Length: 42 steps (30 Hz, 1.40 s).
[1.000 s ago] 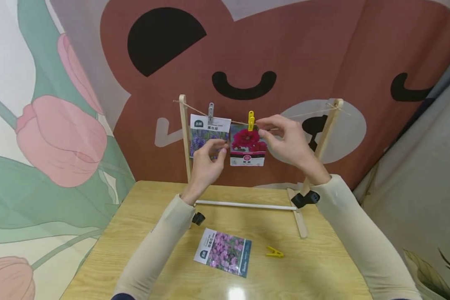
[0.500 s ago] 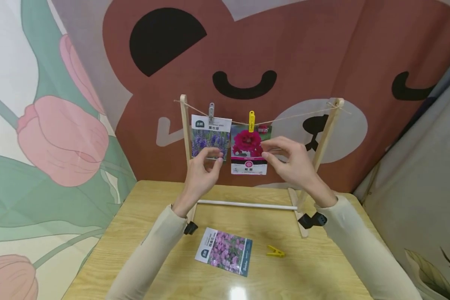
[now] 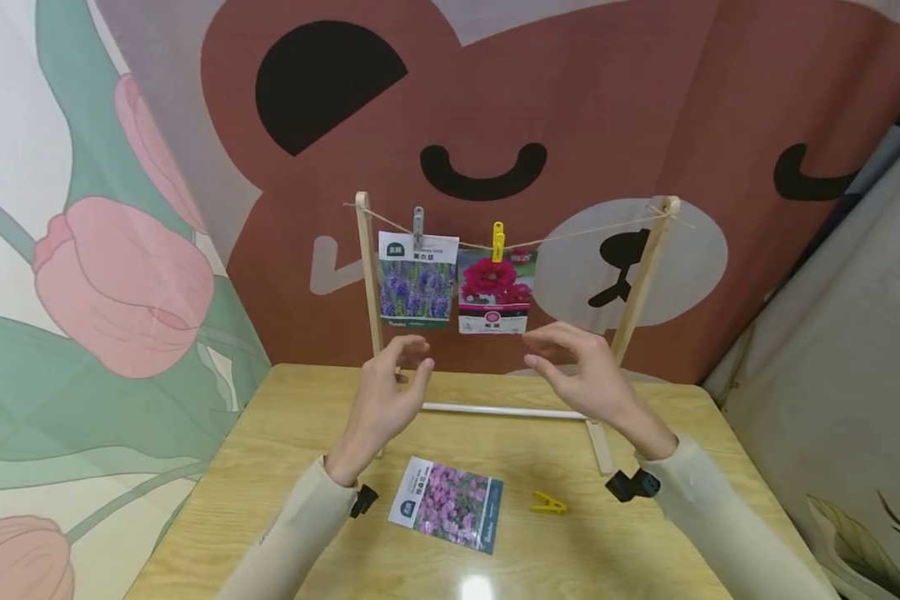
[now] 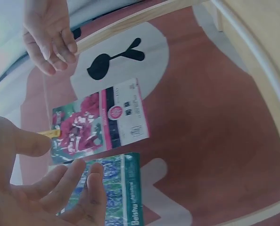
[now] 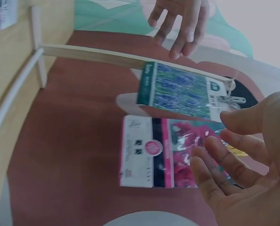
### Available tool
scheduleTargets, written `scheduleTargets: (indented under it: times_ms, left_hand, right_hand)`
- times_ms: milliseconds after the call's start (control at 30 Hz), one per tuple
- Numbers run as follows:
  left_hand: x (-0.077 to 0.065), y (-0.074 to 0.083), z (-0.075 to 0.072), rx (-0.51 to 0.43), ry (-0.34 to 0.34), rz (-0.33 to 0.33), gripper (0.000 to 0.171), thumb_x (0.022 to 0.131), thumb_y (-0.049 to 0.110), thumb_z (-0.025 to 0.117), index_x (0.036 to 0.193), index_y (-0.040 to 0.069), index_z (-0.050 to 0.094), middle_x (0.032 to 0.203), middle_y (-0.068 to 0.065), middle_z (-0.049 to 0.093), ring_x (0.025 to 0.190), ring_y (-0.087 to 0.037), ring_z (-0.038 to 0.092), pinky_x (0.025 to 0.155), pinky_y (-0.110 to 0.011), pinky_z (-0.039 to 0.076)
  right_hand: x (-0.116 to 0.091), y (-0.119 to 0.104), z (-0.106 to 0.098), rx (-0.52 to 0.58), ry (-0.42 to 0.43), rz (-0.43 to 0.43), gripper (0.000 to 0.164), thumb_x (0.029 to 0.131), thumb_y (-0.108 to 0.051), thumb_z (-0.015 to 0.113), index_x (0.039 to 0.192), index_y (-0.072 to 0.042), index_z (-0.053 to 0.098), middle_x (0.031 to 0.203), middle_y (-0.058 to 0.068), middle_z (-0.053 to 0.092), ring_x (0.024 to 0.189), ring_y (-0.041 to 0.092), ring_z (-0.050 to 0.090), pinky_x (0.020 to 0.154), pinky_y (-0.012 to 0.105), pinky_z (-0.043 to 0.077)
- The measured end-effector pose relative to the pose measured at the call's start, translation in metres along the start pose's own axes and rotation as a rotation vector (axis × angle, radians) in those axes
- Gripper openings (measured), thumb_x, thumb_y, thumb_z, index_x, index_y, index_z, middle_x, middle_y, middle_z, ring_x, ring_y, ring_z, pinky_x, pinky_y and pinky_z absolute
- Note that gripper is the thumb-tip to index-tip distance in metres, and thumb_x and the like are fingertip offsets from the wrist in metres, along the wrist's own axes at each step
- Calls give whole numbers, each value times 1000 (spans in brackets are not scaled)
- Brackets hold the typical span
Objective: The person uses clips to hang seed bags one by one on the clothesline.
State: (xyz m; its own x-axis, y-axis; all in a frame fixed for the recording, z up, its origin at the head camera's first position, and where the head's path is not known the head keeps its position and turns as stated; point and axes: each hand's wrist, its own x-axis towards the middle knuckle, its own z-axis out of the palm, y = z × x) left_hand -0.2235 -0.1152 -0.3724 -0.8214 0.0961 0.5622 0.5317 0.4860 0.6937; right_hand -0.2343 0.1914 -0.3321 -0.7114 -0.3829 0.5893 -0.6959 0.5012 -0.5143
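Note:
Two seed packets hang side by side from a string. The left one, with purple lavender-like flowers (image 3: 416,292), is held by a grey clothespin (image 3: 418,227). A yellow clothespin (image 3: 498,242) fastens the red-flower packet (image 3: 493,287) to the string. My left hand (image 3: 382,392) hovers below the purple packet, fingers loosely bent around nothing. Below and right of the red packet, my right hand (image 3: 588,371) is likewise relaxed and holds nothing. On the table lie a pink-flower seed packet (image 3: 450,504) and a second yellow clothespin (image 3: 549,502).
The string (image 3: 577,234) runs between two wooden posts, the left post (image 3: 369,275) and the right post (image 3: 645,283). A white rod (image 3: 506,410) joins them low down over the wooden table (image 3: 285,450). A printed curtain (image 3: 330,183) stands behind.
My right hand has let go near the yellow clothespin and come down. The left hand has also lowered, away from the packets. The red packet swung and now hangs from the string.

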Motion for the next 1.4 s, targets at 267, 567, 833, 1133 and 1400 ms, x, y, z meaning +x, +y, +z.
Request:
scheduleTargets:
  times_ms: [267, 567, 833, 1133, 1400]
  left_hand:
    - [-18, -18, 5, 3, -2, -65, 30, 104, 16, 70, 133, 12, 66, 125, -5, 75, 99, -22, 75, 79, -45, 63]
    - [-36, -25, 11, -1, -33, -128, 32, 104, 18, 70, 135, 12, 64, 131, -4, 71, 100, -20, 74, 79, -34, 64]
    - [-43, -30, 15, 36, -38, -129, 34, 103, 18, 72, 136, 12, 64, 132, -7, 71, 100, -23, 74, 81, -42, 62]
    - [-52, -43, 18, 60, -39, -146, 44, 101, 17, 73, 142, 7, 61, 132, -10, 72, 102, -26, 74, 83, -45, 60]
    - [-67, -58, 25, 25, -64, -208, 44, 99, 17, 76, 140, 6, 61, 133, -16, 70, 109, -38, 71, 81, -52, 64]
  right_hand:
    - [-20, 8, 5, -37, -31, 77, 28, 99, -8, 77, 127, -10, 76, 123, 5, 75, 103, 25, 74, 88, 50, 64]
    - [-43, 21, 19, -44, -31, 80, 28, 99, -12, 78, 127, -13, 76, 122, 1, 76, 107, 23, 73, 90, 48, 63]
    - [-59, 35, 29, -24, -15, 63, 31, 95, -7, 81, 125, -7, 76, 119, 10, 76, 105, 27, 74, 87, 51, 64]
    - [-74, 47, 38, -31, -28, 116, 30, 95, -10, 82, 125, -10, 77, 116, 3, 75, 104, 26, 71, 88, 46, 64]
    - [-88, 53, 41, -35, -31, 170, 33, 96, -13, 81, 129, -8, 74, 122, 9, 77, 105, 26, 73, 91, 51, 62]
